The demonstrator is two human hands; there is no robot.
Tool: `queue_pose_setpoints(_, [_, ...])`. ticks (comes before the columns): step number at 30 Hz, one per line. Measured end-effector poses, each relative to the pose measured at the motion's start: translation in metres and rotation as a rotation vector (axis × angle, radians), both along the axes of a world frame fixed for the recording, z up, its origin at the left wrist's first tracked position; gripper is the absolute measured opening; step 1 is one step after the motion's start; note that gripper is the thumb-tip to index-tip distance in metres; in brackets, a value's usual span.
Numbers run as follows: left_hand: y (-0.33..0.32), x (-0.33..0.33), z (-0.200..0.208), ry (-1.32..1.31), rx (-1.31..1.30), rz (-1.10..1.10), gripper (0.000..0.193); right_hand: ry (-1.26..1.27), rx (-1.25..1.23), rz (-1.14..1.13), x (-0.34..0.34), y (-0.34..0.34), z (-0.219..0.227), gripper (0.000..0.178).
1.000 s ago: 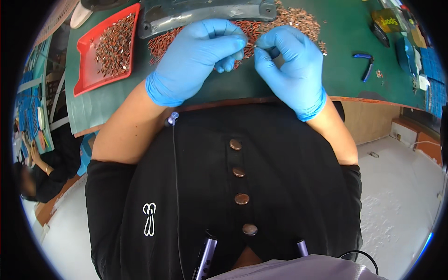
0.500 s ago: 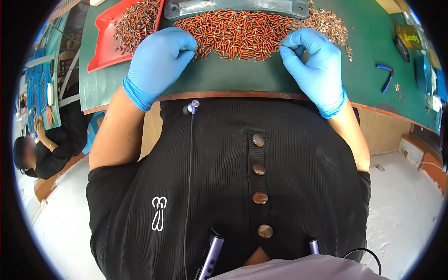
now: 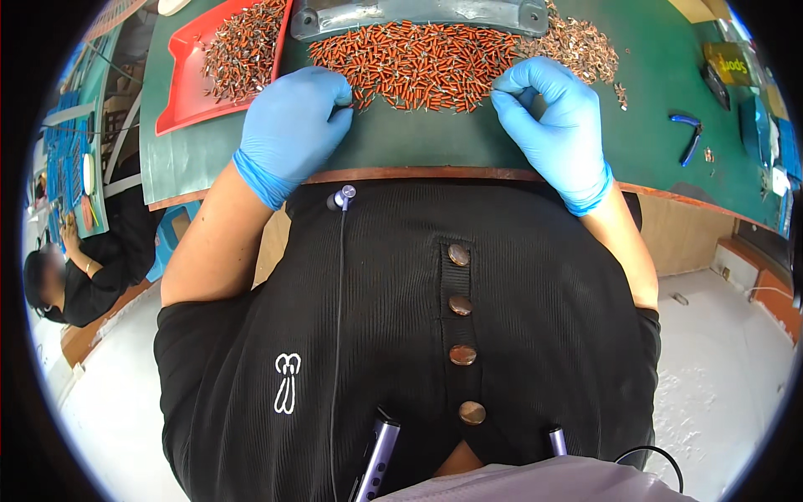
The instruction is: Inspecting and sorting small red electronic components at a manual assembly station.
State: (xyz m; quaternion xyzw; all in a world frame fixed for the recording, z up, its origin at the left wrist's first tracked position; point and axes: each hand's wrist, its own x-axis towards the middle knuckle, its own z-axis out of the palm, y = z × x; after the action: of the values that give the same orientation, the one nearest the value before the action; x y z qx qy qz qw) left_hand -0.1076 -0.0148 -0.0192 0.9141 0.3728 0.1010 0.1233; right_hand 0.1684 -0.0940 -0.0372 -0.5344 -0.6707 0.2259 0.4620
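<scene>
Both my hands wear blue gloves and sit at the near edge of a pile of small orange-red cylindrical parts with metal ends. At the pile's left corner, my left hand has its fingers curled toward the thumb; whatever they hold is hidden. My right hand is at the right corner, thumb and forefinger pinched together at the pile's rim. Anything between those fingertips is too small to make out. Beside that hand, farther back, lies a heap of small copper-coloured metal pieces.
A red tray with finished-looking orange and metal parts stands left. Behind the pile lies a dark grey bar. Blue-handled pliers rest on the green table at right. Another person sits far left.
My left hand has shifted slightly right and toward me. My right hand has moved a little left, its finger and thumb still pinched. The whole view has shifted slightly.
</scene>
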Motion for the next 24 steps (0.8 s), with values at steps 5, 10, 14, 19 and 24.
queue_pose_setpoints(5, [0.002, 0.002, -0.002, 0.041, 0.022, -0.019, 0.005, 0.139, -0.164, 0.054, -0.005, 0.002, 0.000, 0.004])
queue_pose_setpoints(10, [0.007, 0.017, 0.024, -0.234, -0.210, 0.053, 0.004, 0.447, -0.275, 0.208, -0.020, 0.014, 0.007, 0.007])
queue_pose_setpoints(14, [0.014, 0.049, 0.037, -0.571, -0.675, 0.101, 0.009, 0.563, -0.210, 0.210, -0.028, 0.029, 0.019, 0.012])
queue_pose_setpoints(19, [0.026, 0.069, 0.040, -0.727, -0.892, 0.067, 0.014, 0.562, -0.127, 0.069, -0.034, 0.046, 0.024, 0.009])
queue_pose_setpoints(24, [0.035, 0.086, 0.032, -1.146, -1.139, 0.076, 0.015, 0.592, 0.035, -0.072, -0.038, 0.066, 0.027, 0.009])
